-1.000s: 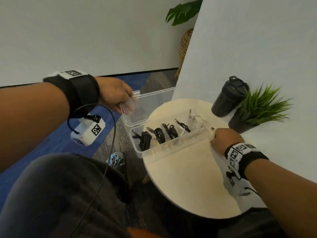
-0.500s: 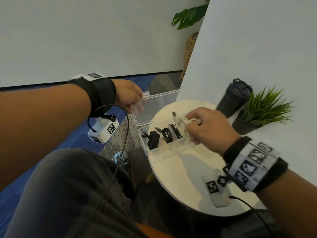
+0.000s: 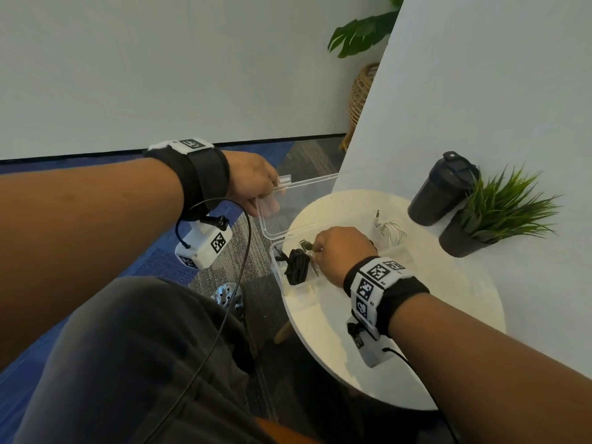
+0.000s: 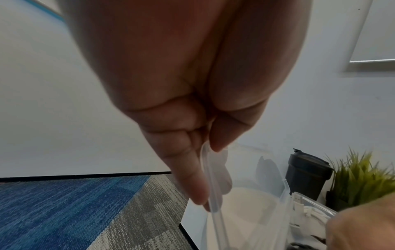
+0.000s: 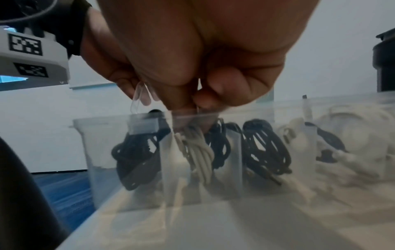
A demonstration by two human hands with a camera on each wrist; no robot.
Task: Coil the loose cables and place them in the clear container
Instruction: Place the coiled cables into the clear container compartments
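A clear container (image 3: 286, 285) with dividers stands at the left edge of a round white table (image 3: 448, 309). My left hand (image 3: 256, 187) grips its raised lid (image 3: 301, 200) by the rim; in the left wrist view thumb and fingers (image 4: 192, 177) pinch the lid edge (image 4: 212, 191). My right hand (image 3: 336, 251) reaches into the container and pinches a coiled white cable (image 5: 199, 152), which hangs in a compartment between black coils (image 5: 134, 155). One black coil (image 3: 296, 264) shows left of the hand. Another white cable (image 3: 392, 230) lies at the container's right end.
A black shaker bottle (image 3: 442, 190) and a potted green plant (image 3: 499, 213) stand at the table's back right against a white panel. My lap (image 3: 128, 363) is close to the table's left side. Blue and grey carpet (image 3: 224, 257) lies below.
My right hand moved from the container's right front corner up over the container, then down into a left compartment with the white coil. The left hand kept holding the lid up.
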